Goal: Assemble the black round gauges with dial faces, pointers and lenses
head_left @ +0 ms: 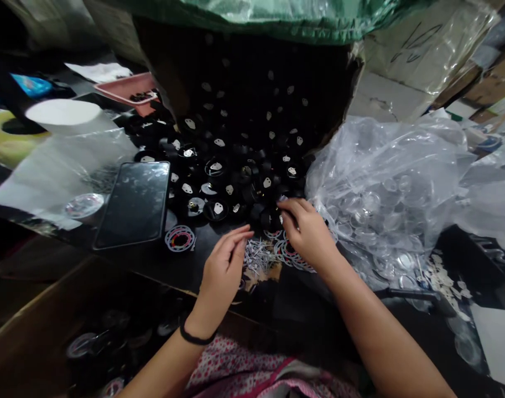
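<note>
Head view: the right hand bends its fingers at a black round housing; whether they grip it, I cannot tell. That housing lies just left of the fingertips, beyond the pile of pale pointers, whose long axes run every way. The left hand, loosely extended and seemingly unladen, is farther off. Printed dial rings lie between pile and right hand, toward the surface's near edge
</note>
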Tool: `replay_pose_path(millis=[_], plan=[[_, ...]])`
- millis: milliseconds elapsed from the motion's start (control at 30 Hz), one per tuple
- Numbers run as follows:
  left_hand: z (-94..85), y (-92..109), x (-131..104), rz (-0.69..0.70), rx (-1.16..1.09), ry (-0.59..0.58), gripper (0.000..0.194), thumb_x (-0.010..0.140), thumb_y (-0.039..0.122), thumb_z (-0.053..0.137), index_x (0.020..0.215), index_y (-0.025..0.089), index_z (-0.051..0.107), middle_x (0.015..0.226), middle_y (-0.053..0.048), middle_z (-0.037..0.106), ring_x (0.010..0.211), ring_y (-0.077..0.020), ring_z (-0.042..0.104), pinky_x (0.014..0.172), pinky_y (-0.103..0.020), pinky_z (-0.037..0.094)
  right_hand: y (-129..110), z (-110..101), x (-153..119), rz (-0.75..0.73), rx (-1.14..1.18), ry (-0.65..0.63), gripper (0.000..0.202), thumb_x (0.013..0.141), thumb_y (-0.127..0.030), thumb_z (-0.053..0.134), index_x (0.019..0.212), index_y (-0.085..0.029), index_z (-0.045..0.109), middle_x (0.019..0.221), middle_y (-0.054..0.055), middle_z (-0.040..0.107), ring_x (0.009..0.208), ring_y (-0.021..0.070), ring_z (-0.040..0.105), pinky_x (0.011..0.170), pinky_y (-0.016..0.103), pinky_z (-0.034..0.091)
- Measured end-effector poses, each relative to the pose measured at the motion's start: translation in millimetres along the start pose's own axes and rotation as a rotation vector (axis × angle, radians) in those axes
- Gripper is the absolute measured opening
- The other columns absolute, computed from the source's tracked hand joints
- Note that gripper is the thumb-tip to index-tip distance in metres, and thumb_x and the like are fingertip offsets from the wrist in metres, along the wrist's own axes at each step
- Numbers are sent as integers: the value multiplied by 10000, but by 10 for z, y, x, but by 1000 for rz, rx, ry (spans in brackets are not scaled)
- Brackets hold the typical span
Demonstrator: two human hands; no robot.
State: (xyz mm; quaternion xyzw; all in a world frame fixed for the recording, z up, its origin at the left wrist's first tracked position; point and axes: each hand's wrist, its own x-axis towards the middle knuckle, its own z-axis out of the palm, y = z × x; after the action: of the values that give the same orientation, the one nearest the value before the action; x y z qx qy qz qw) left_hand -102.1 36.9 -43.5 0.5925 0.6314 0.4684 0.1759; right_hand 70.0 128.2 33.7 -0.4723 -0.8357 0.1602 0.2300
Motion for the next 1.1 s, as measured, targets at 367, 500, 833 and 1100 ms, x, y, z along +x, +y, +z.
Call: replay_pose_path(millis=[367,500,833,1100], plan=[[77,43,25,1,19,-88,348,988,267,471,1310,210,590,1351,-113,666,1284,-258,600,1110,-487,455,-127,583,792,-89,-237,69,708,921,-699,503,1414,-191,542,1363,163,633,1414,371,397,1192,589,155],[83,5,32,-24,2,-32,325,985,273,468,1283,213,582,1307,-127,642,1255,-266,599,1098,-493,458,-281,693,745,-100,-210,82,648,966,-660,451,1368,-166,576,1332,149,655,1385,332,445,1215,533,140],[58,-61,7,-76,-72,-7,337,995,367,490,1282,227,596,1251,-103,685,1156,-252,664,989,-427,540,-167,-168,34,23,-248,-182,258,1015,-239,420,1038,-187,673,1031,62,749,941,196,694,802,294,456],[-67,26,-210,-52,-24,35,304,1013,334,455,1259,227,600,1268,-102,689,1180,-247,658,1015,-441,531,-112,216,-260,60,-412,-313,196,941,-186,502,1013,-133,676,1011,159,736,942,295,687,806,393,386]])
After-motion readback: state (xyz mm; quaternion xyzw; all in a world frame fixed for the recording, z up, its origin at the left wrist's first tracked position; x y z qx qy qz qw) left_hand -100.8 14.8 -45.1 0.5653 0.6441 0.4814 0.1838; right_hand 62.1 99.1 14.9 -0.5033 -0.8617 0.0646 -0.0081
